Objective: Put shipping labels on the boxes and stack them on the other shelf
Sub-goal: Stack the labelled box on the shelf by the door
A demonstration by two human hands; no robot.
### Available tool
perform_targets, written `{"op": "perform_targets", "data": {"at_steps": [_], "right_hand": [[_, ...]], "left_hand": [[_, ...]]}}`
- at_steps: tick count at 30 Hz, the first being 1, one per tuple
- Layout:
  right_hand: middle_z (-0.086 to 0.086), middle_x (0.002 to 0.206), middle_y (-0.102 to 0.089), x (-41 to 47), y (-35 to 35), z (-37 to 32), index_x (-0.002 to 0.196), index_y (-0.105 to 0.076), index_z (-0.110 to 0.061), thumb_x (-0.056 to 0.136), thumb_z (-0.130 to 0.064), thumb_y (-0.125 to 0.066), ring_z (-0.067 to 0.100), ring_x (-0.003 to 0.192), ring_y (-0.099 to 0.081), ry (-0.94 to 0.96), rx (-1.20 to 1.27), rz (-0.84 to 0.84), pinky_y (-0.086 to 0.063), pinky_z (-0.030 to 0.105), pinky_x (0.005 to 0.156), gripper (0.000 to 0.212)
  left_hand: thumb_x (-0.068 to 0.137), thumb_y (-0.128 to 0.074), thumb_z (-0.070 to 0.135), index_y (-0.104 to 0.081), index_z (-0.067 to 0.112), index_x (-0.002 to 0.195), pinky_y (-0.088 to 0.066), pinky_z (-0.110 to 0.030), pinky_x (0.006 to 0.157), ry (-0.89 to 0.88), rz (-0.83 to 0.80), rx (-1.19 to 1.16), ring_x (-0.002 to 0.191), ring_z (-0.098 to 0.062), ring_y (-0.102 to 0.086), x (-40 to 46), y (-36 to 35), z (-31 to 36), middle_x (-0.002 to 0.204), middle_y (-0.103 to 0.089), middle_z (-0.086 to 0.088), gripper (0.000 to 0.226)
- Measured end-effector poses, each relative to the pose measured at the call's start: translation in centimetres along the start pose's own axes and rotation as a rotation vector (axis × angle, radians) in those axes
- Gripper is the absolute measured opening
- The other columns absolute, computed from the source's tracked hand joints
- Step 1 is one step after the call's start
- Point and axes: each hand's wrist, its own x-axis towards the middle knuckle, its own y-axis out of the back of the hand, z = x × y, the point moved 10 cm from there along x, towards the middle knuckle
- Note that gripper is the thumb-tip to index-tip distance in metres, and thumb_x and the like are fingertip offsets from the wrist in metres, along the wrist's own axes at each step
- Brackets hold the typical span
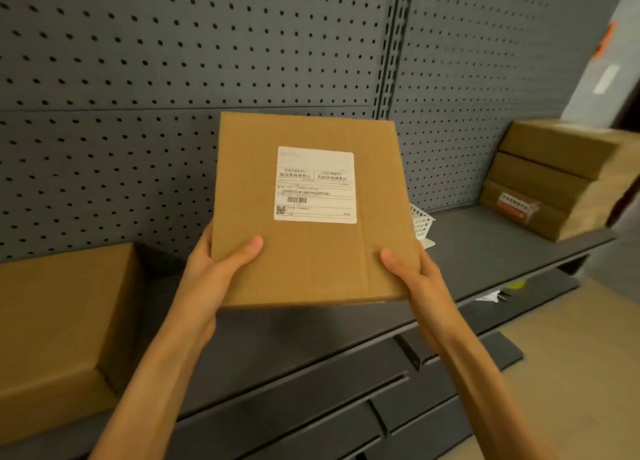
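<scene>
A flat brown cardboard box (308, 259) is held up above the dark shelf (485, 248), its top facing me. A white shipping label (315, 184) with a barcode and a QR code is stuck on that top. My left hand (221, 269) grips the box's lower left edge, thumb on top. My right hand (412, 276) grips the lower right edge the same way. At the far right of the shelf stands a stack of three cardboard boxes (554, 179). Another cardboard box (59, 328) lies on the shelf at the left.
A grey pegboard wall (173, 61) backs the shelf. A small white plastic basket (422, 224) sits on the shelf, partly hidden behind the held box. Lower dark shelves (381, 390) jut out below. A pale floor (571, 373) shows at the right.
</scene>
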Motion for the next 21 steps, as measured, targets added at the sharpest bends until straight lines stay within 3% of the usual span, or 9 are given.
{"op": "perform_targets", "data": {"at_steps": [4,10,13,18,21], "right_hand": [[-0.016,0.116,-0.066,-1.3,6.0,-2.9,0.129,-0.049,-0.036,0.072,-0.041,-0.07,0.006,0.105,-0.064,0.071,-0.001,0.063,-0.05,0.026,0.087,0.061],[-0.015,0.123,-0.062,-5.2,18.2,-6.6,0.137,-0.042,-0.037,0.07,-0.047,-0.069,0.004,0.106,-0.063,0.141,-0.041,0.179,-0.049,0.024,0.083,0.074],[-0.017,0.123,-0.061,-7.8,24.4,-8.2,0.137,-0.042,-0.04,0.063,-0.054,-0.073,0.003,0.107,-0.062,0.171,-0.065,0.244,-0.049,0.025,0.087,0.082],[-0.016,0.12,-0.06,-12.2,33.5,-11.2,0.136,-0.041,-0.037,0.069,-0.047,-0.068,-0.004,0.098,-0.062,0.224,-0.108,0.342,-0.052,0.015,0.071,0.074],[-0.016,0.121,-0.061,-14.7,38.4,-12.9,0.137,-0.041,-0.037,0.065,-0.052,-0.07,-0.004,0.099,-0.062,0.246,-0.138,0.417,-0.052,0.012,0.069,0.08]], "left_hand": [[0.059,-0.073,0.04,-0.056,0.036,0.112,-0.05,-0.027,0.081,-0.069,-0.082,-0.022,0.091,-0.003,-0.067,-1.4,-6.1,2.0,0.101,-0.069,0.016,0.056],[0.059,-0.081,0.04,-0.051,0.032,0.127,-0.048,-0.031,0.09,-0.119,-0.204,-0.026,0.102,-0.008,-0.064,-5.5,-17.9,2.9,0.111,-0.067,0.014,0.075],[0.06,-0.075,0.04,-0.05,0.034,0.123,-0.048,-0.029,0.088,-0.128,-0.274,-0.038,0.102,-0.008,-0.062,-7.9,-24.0,2.9,0.11,-0.066,0.014,0.068],[0.06,-0.077,0.039,-0.053,0.039,0.11,-0.048,-0.029,0.086,-0.143,-0.393,-0.063,0.1,-0.008,-0.062,-11.7,-33.8,3.1,0.108,-0.066,0.014,0.055],[0.061,-0.073,0.038,-0.052,0.038,0.109,-0.047,-0.025,0.079,-0.155,-0.463,-0.079,0.097,-0.006,-0.063,-13.6,-39.3,3.5,0.106,-0.066,0.014,0.052]]}}
